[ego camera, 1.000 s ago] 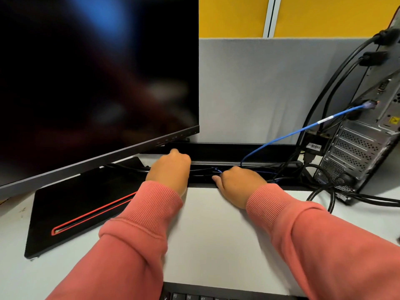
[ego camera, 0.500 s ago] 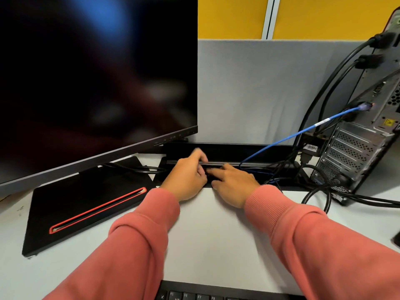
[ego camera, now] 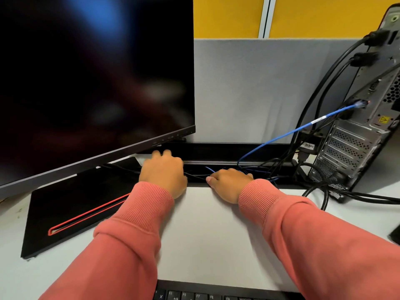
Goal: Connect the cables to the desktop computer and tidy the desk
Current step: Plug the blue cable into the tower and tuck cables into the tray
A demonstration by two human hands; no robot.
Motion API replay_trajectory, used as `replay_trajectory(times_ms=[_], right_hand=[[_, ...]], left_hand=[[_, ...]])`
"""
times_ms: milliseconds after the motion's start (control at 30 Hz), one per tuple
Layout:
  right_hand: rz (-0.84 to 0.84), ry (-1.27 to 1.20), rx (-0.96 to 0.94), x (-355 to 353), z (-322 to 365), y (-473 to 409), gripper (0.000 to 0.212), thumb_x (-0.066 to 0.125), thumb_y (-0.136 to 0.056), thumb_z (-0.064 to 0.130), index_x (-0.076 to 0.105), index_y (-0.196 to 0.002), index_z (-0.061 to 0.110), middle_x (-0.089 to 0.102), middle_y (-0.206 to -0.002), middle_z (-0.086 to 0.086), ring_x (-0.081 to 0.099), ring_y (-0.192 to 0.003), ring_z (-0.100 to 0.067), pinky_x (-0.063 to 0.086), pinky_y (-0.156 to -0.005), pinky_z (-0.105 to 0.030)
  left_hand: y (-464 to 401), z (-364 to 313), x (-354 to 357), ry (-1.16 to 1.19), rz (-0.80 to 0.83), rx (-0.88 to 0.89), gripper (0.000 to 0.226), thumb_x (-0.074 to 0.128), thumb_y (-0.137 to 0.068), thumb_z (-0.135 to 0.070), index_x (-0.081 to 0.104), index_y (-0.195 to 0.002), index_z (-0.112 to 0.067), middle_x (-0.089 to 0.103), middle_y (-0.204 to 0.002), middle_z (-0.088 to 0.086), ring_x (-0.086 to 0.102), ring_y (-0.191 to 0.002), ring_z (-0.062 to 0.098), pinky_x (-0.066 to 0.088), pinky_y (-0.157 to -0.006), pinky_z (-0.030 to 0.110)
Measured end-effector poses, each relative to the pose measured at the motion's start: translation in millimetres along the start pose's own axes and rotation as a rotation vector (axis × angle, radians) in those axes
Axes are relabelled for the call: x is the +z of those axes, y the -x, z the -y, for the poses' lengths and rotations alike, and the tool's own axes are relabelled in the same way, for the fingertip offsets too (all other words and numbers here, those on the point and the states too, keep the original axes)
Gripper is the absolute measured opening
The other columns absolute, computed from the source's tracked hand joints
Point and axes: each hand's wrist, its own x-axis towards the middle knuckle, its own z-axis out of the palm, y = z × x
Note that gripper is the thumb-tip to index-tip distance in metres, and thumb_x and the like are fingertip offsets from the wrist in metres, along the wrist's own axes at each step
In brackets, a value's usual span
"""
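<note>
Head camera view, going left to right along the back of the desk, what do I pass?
Monitor base → left hand → right hand → tangle of black cables → computer tower, with the blue cable plugged into its rear.
</note>
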Motion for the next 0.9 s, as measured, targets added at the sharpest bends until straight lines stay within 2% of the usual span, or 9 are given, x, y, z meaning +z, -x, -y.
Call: replay_trajectory(times_ms=[133, 200, 267, 333, 433, 533, 633, 767, 900], right_hand=[[-0.072, 0.06, -0.066, 0.2, -8.5, 5.2, 0.043, 0.025, -0.108, 0.039, 0.062, -0.117, 0.02, 0.06, -0.126, -0.005, 0.053, -0.121, -0.03, 0.037, -0.099, -0.052], [-0.197, 0.16, -0.148, 0.2, -12.8, 11.1, 0.036, 0.032, -0.107, 0.034, 0.064, -0.114, 0.019, 0.061, -0.118, -0.006, 0.058, -0.112, -0.033, 0.045, -0.089, -0.042], [-0.309, 0.314, -0.226, -1.1, -17.2, 18.9, 0.028, 0.041, -0.103, 0.021, 0.065, -0.118, 0.02, 0.056, -0.116, -0.003, 0.054, -0.11, -0.03, 0.04, -0.082, -0.039], [-0.362, 0.418, -0.257, -2.4, -21.6, 28.2, 0.033, 0.045, -0.097, 0.014, 0.065, -0.122, 0.024, 0.05, -0.118, 0.0, 0.045, -0.111, -0.026, 0.036, -0.086, -0.04], [-0.413, 0.393, -0.277, -5.8, -28.1, 43.2, 0.038, 0.049, -0.095, 0.014, 0.062, -0.127, 0.031, 0.045, -0.12, 0.002, 0.041, -0.113, -0.025, 0.036, -0.087, -0.04], [-0.499, 0.362, -0.284, -9.3, -32.8, 56.1, 0.043, 0.056, -0.092, 0.017, 0.058, -0.131, 0.036, 0.045, -0.12, 0.004, 0.042, -0.111, -0.024, 0.033, -0.08, -0.036], [-0.517, 0.373, -0.121, -16.0, -41.4, 68.8, 0.03, 0.056, -0.093, 0.018, 0.063, -0.118, 0.033, 0.05, -0.111, 0.002, 0.046, -0.105, -0.025, 0.029, -0.076, -0.035], [-0.367, 0.369, 0.139, -17.3, -55.7, 73.5, 0.019, 0.049, -0.095, 0.005, 0.064, -0.1, 0.016, 0.059, -0.099, -0.006, 0.054, -0.082, -0.032, 0.037, -0.067, -0.033], [-0.326, 0.383, 0.122, -15.1, -54.8, 69.7, 0.024, 0.044, -0.097, 0.002, 0.061, -0.11, 0.012, 0.055, -0.096, -0.008, 0.062, -0.097, -0.035, 0.038, -0.069, -0.036]], left_hand=[[-2.7, 2.0, 7.6, 0.098, -0.032, 0.041, 0.014, 0.061, -0.095, -0.006, 0.069, -0.097, -0.016, 0.054, -0.088, 0.005, 0.061, -0.081, 0.029, 0.051, -0.066, 0.04], [-5.2, -1.3, 10.9, 0.126, -0.04, 0.057, 0.017, 0.061, -0.094, -0.002, 0.071, -0.094, -0.015, 0.057, -0.084, 0.006, 0.057, -0.073, 0.029, 0.05, -0.064, 0.039], [-7.4, -7.2, 14.5, 0.152, -0.045, 0.082, 0.02, 0.059, -0.094, -0.001, 0.073, -0.097, -0.015, 0.06, -0.086, 0.008, 0.056, -0.072, 0.03, 0.051, -0.065, 0.039], [-7.0, -12.3, 17.3, 0.21, -0.034, 0.12, 0.024, 0.056, -0.096, -0.007, 0.074, -0.107, -0.019, 0.064, -0.096, 0.01, 0.063, -0.084, 0.035, 0.057, -0.074, 0.043], [-5.2, -14.2, 15.5, 0.313, -0.036, 0.148, 0.029, 0.053, -0.1, -0.043, 0.071, -0.119, -0.029, 0.07, -0.107, 0.005, 0.066, -0.099, 0.03, 0.057, -0.085, 0.043], [-4.3, -16.8, 15.3, 0.176, 0.009, 0.196, 0.042, 0.043, -0.102, -0.056, 0.075, -0.096, -0.028, 0.066, -0.08, -0.002, 0.063, -0.08, 0.022, 0.05, -0.07, 0.034], [-4.3, -20.0, 17.5, 0.159, 0.055, 0.195, 0.048, 0.039, -0.105, -0.051, 0.069, -0.082, -0.021, 0.06, -0.075, 0.0, 0.06, -0.082, 0.026, 0.042, -0.072, 0.035], [-1.3, -28.3, 10.2, -0.004, -0.111, 0.209, 0.039, 0.042, -0.104, -0.047, 0.066, -0.123, -0.023, 0.066, -0.114, 0.002, 0.055, -0.111, 0.026, 0.044, -0.09, 0.04], [7.0, -42.2, 10.8, 0.352, -0.196, 0.471, 0.057, 0.046, -0.101, -0.051, 0.031, -0.156, -0.039, 0.046, -0.143, -0.007, 0.05, -0.126, 0.021, 0.046, -0.101, 0.04]])
